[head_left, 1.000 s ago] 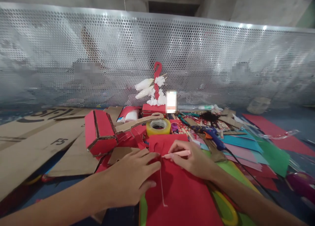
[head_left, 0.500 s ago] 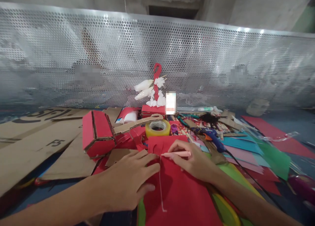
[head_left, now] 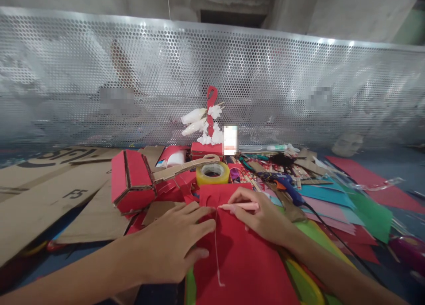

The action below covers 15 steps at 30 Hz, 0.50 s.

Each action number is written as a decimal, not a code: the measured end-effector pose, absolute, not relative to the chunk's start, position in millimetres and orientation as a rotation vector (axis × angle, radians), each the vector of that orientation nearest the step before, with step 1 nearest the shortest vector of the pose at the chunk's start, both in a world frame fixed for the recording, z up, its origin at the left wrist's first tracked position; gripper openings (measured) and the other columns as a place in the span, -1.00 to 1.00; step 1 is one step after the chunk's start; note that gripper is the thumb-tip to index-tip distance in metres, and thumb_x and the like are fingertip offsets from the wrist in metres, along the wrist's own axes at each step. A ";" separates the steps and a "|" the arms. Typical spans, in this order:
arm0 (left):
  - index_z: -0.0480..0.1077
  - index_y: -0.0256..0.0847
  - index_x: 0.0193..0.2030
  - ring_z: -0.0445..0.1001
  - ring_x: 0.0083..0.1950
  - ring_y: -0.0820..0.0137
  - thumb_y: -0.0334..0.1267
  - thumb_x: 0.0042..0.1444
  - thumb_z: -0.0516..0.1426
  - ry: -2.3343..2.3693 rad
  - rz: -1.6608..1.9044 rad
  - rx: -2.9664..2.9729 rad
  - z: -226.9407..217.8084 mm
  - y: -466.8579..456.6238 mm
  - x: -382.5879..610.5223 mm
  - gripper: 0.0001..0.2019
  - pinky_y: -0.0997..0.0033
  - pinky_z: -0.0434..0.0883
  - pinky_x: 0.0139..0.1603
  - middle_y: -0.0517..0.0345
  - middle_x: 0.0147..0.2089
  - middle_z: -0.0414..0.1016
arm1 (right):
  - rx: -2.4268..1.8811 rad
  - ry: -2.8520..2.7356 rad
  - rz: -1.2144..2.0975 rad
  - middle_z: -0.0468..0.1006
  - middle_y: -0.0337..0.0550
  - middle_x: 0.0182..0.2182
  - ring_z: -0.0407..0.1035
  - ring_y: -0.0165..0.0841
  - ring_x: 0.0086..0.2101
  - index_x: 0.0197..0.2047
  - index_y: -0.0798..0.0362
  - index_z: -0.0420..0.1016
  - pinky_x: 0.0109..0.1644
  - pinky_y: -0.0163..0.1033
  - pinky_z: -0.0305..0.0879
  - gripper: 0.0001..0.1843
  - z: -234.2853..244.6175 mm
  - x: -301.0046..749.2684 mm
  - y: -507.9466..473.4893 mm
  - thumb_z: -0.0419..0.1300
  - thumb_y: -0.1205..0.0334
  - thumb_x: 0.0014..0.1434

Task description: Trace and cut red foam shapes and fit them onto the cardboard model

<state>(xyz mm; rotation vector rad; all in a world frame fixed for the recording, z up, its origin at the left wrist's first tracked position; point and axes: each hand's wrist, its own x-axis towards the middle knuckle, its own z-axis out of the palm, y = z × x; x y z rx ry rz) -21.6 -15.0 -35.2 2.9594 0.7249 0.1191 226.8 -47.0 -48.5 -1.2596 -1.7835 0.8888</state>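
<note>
Pen (head_left: 249, 206), pinched by right hand (head_left: 263, 218), marks red paper (head_left: 244, 260). Spread left hand (head_left: 181, 241) holds nothing; further drawing likely needs steadiness.

Close above the red sheet (head_left: 247, 263), the head camera looks forward and down.

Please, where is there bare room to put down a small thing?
On the right, blue tabletop looks bare between the red sheet and perforated panel. At the left, the flat cardboard offers room too. It is crowded around the right hand, tape roll and glue gun.
</note>
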 end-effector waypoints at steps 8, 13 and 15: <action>0.39 0.00 0.11 0.39 0.23 0.00 -0.17 0.20 0.20 0.715 0.108 2.966 -33.4 -13.3 -22.4 -0.67 -0.11 0.34 0.20 0.05 0.34 0.37 | -1.234 -1.866 0.815 0.55 -0.29 -0.39 0.38 -0.44 -0.38 -0.28 0.02 0.48 -0.32 -0.38 0.25 -0.84 -49.5 227.2 -45.8 0.22 0.13 0.30; 0.40 0.00 0.11 0.42 0.19 0.04 -0.17 0.19 0.20 0.687 0.145 2.966 -33.6 -13.0 -22.8 -0.67 -0.05 0.34 0.20 0.04 0.30 0.41 | -1.279 -1.800 0.888 0.56 -0.27 -0.34 0.35 -0.47 -0.51 -0.23 0.00 0.45 -0.44 -0.36 0.25 -0.79 -50.8 227.7 -44.5 0.17 0.04 0.33; 0.41 0.00 0.11 0.42 0.18 0.04 -0.17 0.20 0.20 0.688 0.135 2.968 -33.8 -12.6 -22.6 -0.67 -0.05 0.35 0.19 0.04 0.29 0.41 | -1.288 -1.801 0.887 0.56 -0.25 -0.33 0.35 -0.46 -0.52 -0.22 0.00 0.45 -0.44 -0.35 0.26 -0.77 -51.4 228.2 -44.2 0.16 0.02 0.34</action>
